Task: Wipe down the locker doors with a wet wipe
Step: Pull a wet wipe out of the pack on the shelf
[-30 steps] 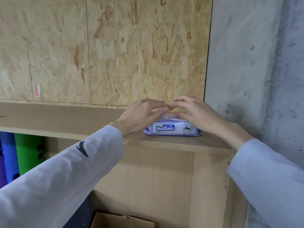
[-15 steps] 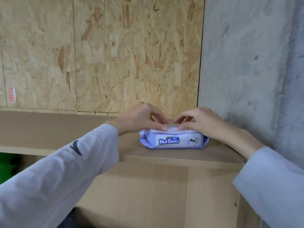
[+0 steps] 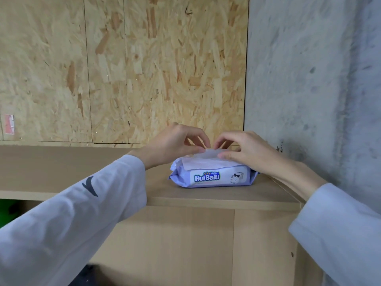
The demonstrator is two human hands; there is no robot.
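A purple pack of wet wipes (image 3: pixel 212 178) lies flat on top of the light wooden locker unit (image 3: pixel 206 199), near its right end. A white flap or wipe (image 3: pixel 206 159) is lifted off the pack's top. My left hand (image 3: pixel 173 145) pinches the raised edge of that white sheet between thumb and fingers. My right hand (image 3: pixel 245 151) rests on the pack's right side, its fingertips curled at the same white edge. A locker door front (image 3: pixel 175 244) shows below the top board, partly hidden by my left sleeve.
A chipboard wall (image 3: pixel 123 69) rises behind the unit. A grey concrete wall (image 3: pixel 309 79) stands close on the right. A green object (image 3: pixel 8 211) shows in the open shelf at the lower left.
The white flap on top of the pack has been lifted from lying flat. Both hands stayed on the pack; the view has shifted slightly.
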